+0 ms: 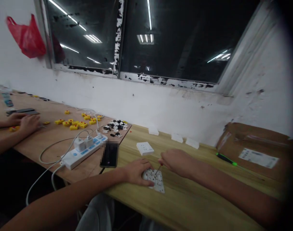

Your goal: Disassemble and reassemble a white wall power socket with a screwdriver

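Note:
My left hand (137, 172) grips the edge of a white wall socket panel (159, 186), with fingers at its far side and thumb at its near side. The panel lies on the wooden table with its inner parts facing up. Closed around a thin screwdriver (158, 168), my right hand (174, 161) hides the handle. The screwdriver's shaft slants down to the panel; whether its tip sits in a screw is too small to tell. Just beyond, a second white socket (145, 148) rests face up, its slots visible.
A black-and-green screwdriver (226, 159) leans by a cardboard box (254, 154) at right. White plates (177, 138) line the wall. Leftward are a phone (109, 155), a power strip (85, 153) with cables, yellow blocks (74, 123), small black-and-white parts (116, 125) and another person's hands (28, 123).

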`<state>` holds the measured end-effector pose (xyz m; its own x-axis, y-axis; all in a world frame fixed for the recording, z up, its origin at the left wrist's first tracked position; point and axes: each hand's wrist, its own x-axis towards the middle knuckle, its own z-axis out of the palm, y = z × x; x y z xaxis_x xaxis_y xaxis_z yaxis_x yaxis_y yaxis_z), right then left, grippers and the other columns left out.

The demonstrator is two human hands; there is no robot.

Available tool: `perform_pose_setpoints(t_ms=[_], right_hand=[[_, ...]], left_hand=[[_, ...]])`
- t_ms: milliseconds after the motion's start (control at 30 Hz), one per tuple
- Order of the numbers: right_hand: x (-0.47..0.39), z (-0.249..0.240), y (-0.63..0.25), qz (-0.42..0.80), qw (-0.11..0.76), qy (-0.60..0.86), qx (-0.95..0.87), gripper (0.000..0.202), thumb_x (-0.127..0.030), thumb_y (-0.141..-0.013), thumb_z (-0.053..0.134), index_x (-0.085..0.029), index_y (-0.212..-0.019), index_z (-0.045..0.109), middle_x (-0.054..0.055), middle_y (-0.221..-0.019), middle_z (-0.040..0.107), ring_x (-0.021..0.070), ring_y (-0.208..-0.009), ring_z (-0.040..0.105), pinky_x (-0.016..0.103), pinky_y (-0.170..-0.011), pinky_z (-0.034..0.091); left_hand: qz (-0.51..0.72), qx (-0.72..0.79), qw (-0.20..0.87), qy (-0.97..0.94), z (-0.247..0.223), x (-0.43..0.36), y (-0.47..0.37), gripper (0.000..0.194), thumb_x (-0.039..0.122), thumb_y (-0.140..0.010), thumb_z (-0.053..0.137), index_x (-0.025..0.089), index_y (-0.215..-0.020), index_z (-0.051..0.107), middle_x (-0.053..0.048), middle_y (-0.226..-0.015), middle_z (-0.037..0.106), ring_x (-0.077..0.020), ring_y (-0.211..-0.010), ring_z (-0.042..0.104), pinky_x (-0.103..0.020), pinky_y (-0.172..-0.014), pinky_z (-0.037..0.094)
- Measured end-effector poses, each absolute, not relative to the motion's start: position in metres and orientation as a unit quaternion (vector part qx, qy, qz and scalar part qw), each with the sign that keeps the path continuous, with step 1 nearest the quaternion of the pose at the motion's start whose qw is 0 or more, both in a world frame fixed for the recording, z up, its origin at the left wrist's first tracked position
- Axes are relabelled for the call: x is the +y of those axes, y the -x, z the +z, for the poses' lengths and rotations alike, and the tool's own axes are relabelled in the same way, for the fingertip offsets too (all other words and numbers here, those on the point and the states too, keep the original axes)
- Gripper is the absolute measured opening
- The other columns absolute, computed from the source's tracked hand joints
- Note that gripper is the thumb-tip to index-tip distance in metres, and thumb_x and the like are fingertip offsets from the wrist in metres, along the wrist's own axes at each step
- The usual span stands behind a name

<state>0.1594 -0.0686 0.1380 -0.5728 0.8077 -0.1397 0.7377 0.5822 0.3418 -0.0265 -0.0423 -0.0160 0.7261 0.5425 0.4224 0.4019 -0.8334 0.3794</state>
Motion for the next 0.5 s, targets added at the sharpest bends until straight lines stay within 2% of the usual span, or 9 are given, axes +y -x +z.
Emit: perform_pose_setpoints(t_ms=[100,267,367,500], right_hand=[[-0.068,0.142,-0.154,0.121,0.151,-0.424,0.885,0.03,-0.028,-0.094,0.054,-0.006,-0.091,0.074,0.023,-0.09,0.073,0.0317,-0.083,0.071,0.032,-0.064,0.047],[-0.062,0.149,-0.158,0.073,0.16,-0.362,0.915,0.014,-0.014,-0.083,0.063,-0.009,-0.089,0.075,0.017,-0.09,0.074,0.0253,-0.08,0.069,0.028,-0.061,0.043],[-0.058,0.151,-0.168,0.044,0.145,-0.335,0.93,0.016,-0.005,-0.08,0.061,-0.011,-0.086,0.075,0.013,-0.087,0.074,0.0215,-0.077,0.067,0.027,-0.063,0.043],[-0.052,0.135,-0.177,0.021,0.111,-0.296,0.948,0.024,-0.001,-0.083,0.054,-0.016,-0.089,0.072,0.008,-0.094,0.073,0.0179,-0.083,0.064,0.026,-0.071,0.046]], left_hand=[[0.268,0.265,0.131,-0.917,-0.016,-0.044,0.025,0.053,0.05,-0.075,0.074,0.021,-0.115,0.056,-0.009,-0.111,0.062,-0.0267,-0.106,0.058,-0.036,-0.095,0.045],[0.262,0.264,0.144,-0.917,-0.013,-0.047,0.025,0.051,0.046,-0.078,0.072,0.019,-0.117,0.055,-0.009,-0.112,0.06,-0.0263,-0.106,0.056,-0.038,-0.095,0.046],[0.252,0.262,0.156,-0.919,-0.012,-0.048,0.025,0.05,0.045,-0.079,0.071,0.019,-0.118,0.053,-0.009,-0.113,0.059,-0.0261,-0.107,0.055,-0.039,-0.096,0.045],[0.243,0.273,0.168,-0.916,-0.015,-0.046,0.023,0.053,0.047,-0.08,0.068,0.019,-0.121,0.051,-0.009,-0.116,0.058,-0.0268,-0.11,0.053,-0.04,-0.098,0.043]])
